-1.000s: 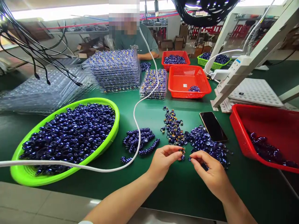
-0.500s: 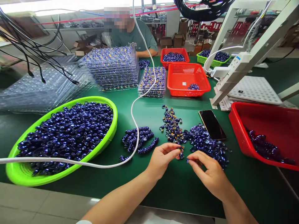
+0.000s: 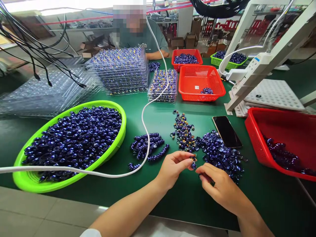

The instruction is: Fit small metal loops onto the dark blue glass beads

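Left grip: my left hand point(image 3: 172, 168) has thumb and forefinger pinched narrow on a blue piece point(image 3: 193, 164), and the other fingers curl under the palm.
Right grip: my right hand point(image 3: 221, 189) has its fingertips drawn close together just below and to the right of the piece, near my left fingertips. I cannot tell whether they hold anything.
Hard to make out: my right fingertips fold inward and hide what lies under them. The piece is too small to show its exact shape.
Blue piece: it is glossy, dark blue and rounded, with a fleck of gold on top. It sits between my hands, just above the tabletop point(image 3: 153, 112), at the near edge of the loose beads.
Green basket point(image 3: 123, 126): far to my left, heaped with the same dark blue pieces.
White cable point(image 3: 145, 131): it runs along the basket's near rim, then curves up over the tabletop.
Bead rows point(image 3: 146, 146): short strings of blue beads lie side by side under the cable, left of my left hand.
Mixed heap point(image 3: 184, 133): blue pieces with gold bits, beyond my left fingertips.
Blue heap point(image 3: 221, 154): a loose pile just beyond my right hand.
Phone point(image 3: 227, 131): it lies flat with a dark screen, touching the far side of the blue heap.
Red basket point(image 3: 283, 126): at my right, cut off by the frame edge, with a few blue pieces inside.
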The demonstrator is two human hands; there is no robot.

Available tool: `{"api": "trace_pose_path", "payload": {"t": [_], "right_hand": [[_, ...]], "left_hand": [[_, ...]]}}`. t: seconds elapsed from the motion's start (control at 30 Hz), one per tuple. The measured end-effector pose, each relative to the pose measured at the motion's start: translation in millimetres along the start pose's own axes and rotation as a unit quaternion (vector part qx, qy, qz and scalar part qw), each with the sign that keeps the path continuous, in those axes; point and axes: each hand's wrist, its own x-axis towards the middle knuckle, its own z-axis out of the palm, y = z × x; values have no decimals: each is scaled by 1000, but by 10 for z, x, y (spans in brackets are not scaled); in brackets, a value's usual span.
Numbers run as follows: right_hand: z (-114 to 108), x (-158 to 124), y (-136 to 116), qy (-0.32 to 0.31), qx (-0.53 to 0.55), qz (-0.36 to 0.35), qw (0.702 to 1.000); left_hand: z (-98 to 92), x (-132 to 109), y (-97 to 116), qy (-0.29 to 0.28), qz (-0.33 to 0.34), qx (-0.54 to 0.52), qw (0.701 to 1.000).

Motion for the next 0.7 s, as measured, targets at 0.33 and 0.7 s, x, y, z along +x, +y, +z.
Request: {"api": "trace_pose_path", "payload": {"t": [0.33,0.7], "right_hand": [[-15,-3,33,167,-30,-162,972],[3,-2,5,234,-87,-202,947]], "left_hand": [[83,-53,60,42,-7,75,996],[64,-90,22,-3,-22,73,997]]}}
